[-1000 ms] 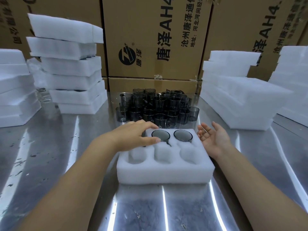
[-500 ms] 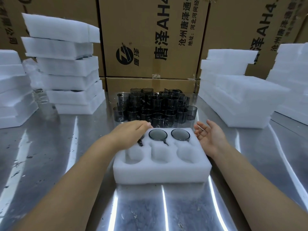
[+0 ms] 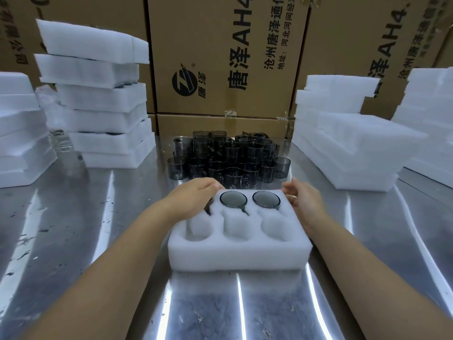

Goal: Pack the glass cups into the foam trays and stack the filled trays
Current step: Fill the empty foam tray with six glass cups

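Looking down through the head camera, I see a white foam tray (image 3: 240, 256) lying flat on the steel table (image 3: 98, 241), squarely between my operator's two forearms. Its back row carries two smoky glass cups, the middle cup (image 3: 233, 199) and the right cup (image 3: 266, 199). Both are sunk into their pockets with rims up and thin handles pointing toward the front row. The three front pockets show only bare foam.

The left hand (image 3: 193, 200) lies palm down over the back-left pocket, fingers nearly straight and together. A dark handle (image 3: 208, 212) pokes out from under it, but I cannot tell whether the hand has any hold on what is beneath. The right hand (image 3: 304, 200) sits at the tray's far right corner with its fingers gently curved and relaxed. The fingertips are at the foam edge and nothing is in its grasp.

Just behind the tray stands a tight cluster of loose cups (image 3: 228, 155), upright on the table. To the left rises a leaning stack of trays (image 3: 103, 114), with another foam pile (image 3: 17, 128) at the far left edge. More foam slabs (image 3: 343, 143) are heaped on the right. Printed cardboard boxes (image 3: 220, 57) wall off the back.
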